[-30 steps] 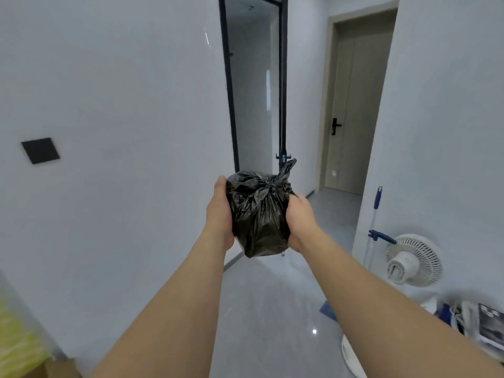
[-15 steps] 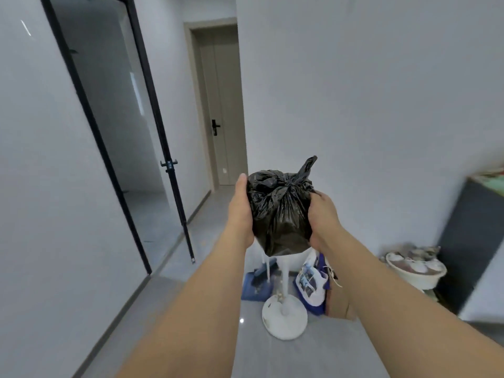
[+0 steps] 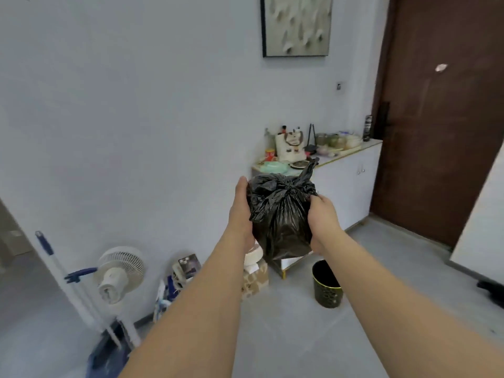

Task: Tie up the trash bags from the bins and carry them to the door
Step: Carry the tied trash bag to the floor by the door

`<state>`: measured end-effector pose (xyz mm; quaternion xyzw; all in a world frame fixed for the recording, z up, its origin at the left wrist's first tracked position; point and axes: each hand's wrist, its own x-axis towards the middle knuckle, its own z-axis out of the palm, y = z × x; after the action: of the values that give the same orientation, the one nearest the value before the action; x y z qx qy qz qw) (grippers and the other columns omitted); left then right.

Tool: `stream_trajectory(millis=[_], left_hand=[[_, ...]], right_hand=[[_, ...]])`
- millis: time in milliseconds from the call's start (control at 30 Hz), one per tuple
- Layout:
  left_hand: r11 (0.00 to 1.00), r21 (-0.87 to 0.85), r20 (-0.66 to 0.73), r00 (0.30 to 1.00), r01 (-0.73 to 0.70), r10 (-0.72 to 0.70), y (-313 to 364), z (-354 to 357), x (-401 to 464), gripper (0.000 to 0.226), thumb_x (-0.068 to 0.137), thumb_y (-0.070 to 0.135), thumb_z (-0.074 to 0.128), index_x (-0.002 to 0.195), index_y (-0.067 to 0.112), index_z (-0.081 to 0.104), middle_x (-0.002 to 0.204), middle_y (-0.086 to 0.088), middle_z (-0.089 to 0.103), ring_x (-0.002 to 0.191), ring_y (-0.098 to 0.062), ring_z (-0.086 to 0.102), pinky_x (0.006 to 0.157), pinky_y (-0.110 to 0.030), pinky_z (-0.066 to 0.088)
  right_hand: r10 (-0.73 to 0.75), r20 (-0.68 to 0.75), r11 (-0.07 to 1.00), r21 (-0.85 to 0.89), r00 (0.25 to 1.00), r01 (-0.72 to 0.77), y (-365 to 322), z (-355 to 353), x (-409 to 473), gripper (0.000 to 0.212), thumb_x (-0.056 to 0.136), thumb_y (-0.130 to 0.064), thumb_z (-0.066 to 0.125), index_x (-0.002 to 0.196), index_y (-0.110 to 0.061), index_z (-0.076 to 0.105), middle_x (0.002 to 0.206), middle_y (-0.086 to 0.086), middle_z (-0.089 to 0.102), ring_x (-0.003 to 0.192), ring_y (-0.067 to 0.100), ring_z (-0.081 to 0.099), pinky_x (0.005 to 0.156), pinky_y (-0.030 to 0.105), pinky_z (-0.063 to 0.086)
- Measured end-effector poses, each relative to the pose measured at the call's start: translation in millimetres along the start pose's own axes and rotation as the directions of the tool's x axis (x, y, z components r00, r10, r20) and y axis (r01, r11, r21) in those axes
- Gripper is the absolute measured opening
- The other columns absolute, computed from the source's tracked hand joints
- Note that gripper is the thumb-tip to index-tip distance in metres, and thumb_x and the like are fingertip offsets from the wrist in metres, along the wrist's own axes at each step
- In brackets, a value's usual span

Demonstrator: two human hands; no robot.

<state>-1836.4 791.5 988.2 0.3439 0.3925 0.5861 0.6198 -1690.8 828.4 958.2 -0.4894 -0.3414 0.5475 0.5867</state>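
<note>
- The view has swung right since a second ago: the hallway with the pale inner door is gone, and a dark brown door now stands at about 2 o'clock, well apart from the hands.
- The bag is unchanged in the carry: black, knotted at the top, held out in front at mid-frame, off the floor.
- The left hand presses flat against the bag's left side, fingers fairly straight, as before.
- The right hand cups the right side, its fingers curled into the plastic just under the knot.
- A bin now shows on the floor at about 5 o'clock of the bag, beside a cabinet; whether it holds a liner I cannot tell.
- My reading: tying is done for this bag, and the turn has brought what is likely the target door into sight, so the carry is partway along, with setting down still to come.
</note>
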Motion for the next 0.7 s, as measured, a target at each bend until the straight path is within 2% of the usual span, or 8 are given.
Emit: stream_trajectory(millis=[67, 133, 233, 300, 367, 500, 600, 700], left_hand=[[0.999, 0.029, 0.095, 0.995, 0.035, -0.038, -25, 47, 29, 0.077, 0.077, 0.076, 0.051, 0.124, 0.018, 0.067, 0.122, -0.011, 0.070, 0.113, -0.030, 0.065, 0.105, -0.047, 0.045], [0.995, 0.060, 0.183, 0.979, 0.077, -0.087, -48, 88, 54, 0.076, 0.078, 0.076, 0.052, 0.124, 0.018, 0.067, 0.124, -0.010, 0.069, 0.114, -0.029, 0.065, 0.107, -0.047, 0.043], [0.985, 0.123, 0.301, 0.941, 0.124, -0.156, -80, 141, 91, 0.072, 0.086, 0.074, 0.044, 0.124, 0.017, 0.066, 0.122, -0.008, 0.070, 0.113, -0.025, 0.065, 0.103, -0.043, 0.047], [0.977, 0.159, 0.359, 0.914, 0.142, -0.191, -97, 172, 116, 0.067, 0.089, 0.071, 0.039, 0.116, 0.017, 0.069, 0.109, -0.004, 0.075, 0.104, -0.021, 0.069, 0.094, -0.038, 0.051], [0.974, 0.172, 0.389, 0.898, 0.146, -0.204, -115, 194, 146, 0.062, 0.091, 0.069, 0.038, 0.109, 0.019, 0.070, 0.103, -0.002, 0.076, 0.101, -0.019, 0.070, 0.092, -0.036, 0.051], [0.973, 0.169, 0.425, 0.879, 0.157, -0.215, -142, 239, 208, 0.071, 0.087, 0.071, 0.045, 0.127, 0.016, 0.064, 0.125, -0.008, 0.068, 0.118, -0.025, 0.063, 0.109, -0.045, 0.041], [0.966, 0.181, 0.489, 0.835, 0.186, -0.253, -165, 283, 250, 0.069, 0.090, 0.069, 0.041, 0.129, 0.016, 0.064, 0.127, -0.008, 0.067, 0.120, -0.026, 0.061, 0.109, -0.045, 0.041], [0.955, 0.220, 0.514, 0.809, 0.197, -0.285, -191, 333, 284, 0.064, 0.091, 0.066, 0.043, 0.126, 0.017, 0.066, 0.123, -0.006, 0.070, 0.116, -0.024, 0.064, 0.104, -0.042, 0.046]], right_hand=[[-0.036, -0.105, 0.999, 0.021, 0.994, 0.038, -14, -49, 22, 0.039, 0.088, -0.029, 0.040, 0.121, -0.019, 0.059, 0.106, 0.021, 0.068, 0.099, 0.044, 0.066, 0.084, 0.064, 0.053], [-0.051, -0.200, 0.997, 0.050, 0.978, 0.062, -24, -93, 43, 0.040, 0.086, -0.030, 0.040, 0.119, -0.022, 0.060, 0.108, 0.015, 0.069, 0.098, 0.041, 0.067, 0.087, 0.060, 0.054], [-0.048, -0.309, 0.995, 0.073, 0.950, 0.074, -33, -153, 77, 0.043, 0.086, -0.032, 0.039, 0.125, -0.025, 0.057, 0.111, 0.010, 0.068, 0.099, 0.036, 0.066, 0.091, 0.058, 0.052], [-0.031, -0.375, 0.994, 0.082, 0.927, 0.067, -39, -186, 102, 0.047, 0.085, -0.035, 0.038, 0.128, -0.028, 0.055, 0.112, 0.008, 0.068, 0.100, 0.035, 0.066, 0.095, 0.058, 0.048], [-0.021, -0.414, 0.993, 0.094, 0.910, 0.066, -47, -209, 131, 0.047, 0.084, -0.036, 0.038, 0.128, -0.030, 0.054, 0.115, 0.006, 0.067, 0.102, 0.034, 0.064, 0.098, 0.059, 0.045], [-0.055, -0.474, 0.995, 0.050, 0.879, 0.089, -66, -241, 177, 0.044, 0.088, -0.035, 0.038, 0.130, -0.030, 0.052, 0.117, 0.003, 0.064, 0.104, 0.031, 0.062, 0.098, 0.053, 0.048], [-0.082, -0.530, 0.995, 0.007, 0.844, 0.101, -81, -276, 213, 0.040, 0.094, -0.032, 0.036, 0.131, -0.028, 0.051, 0.111, 0.012, 0.067, 0.106, 0.038, 0.063, 0.094, 0.057, 0.051], [-0.053, -0.585, 0.997, 0.017, 0.810, 0.078, -96, -321, 251, 0.043, 0.093, -0.030, 0.034, 0.133, -0.029, 0.049, 0.111, 0.016, 0.067, 0.110, 0.039, 0.062, 0.093, 0.059, 0.050]])
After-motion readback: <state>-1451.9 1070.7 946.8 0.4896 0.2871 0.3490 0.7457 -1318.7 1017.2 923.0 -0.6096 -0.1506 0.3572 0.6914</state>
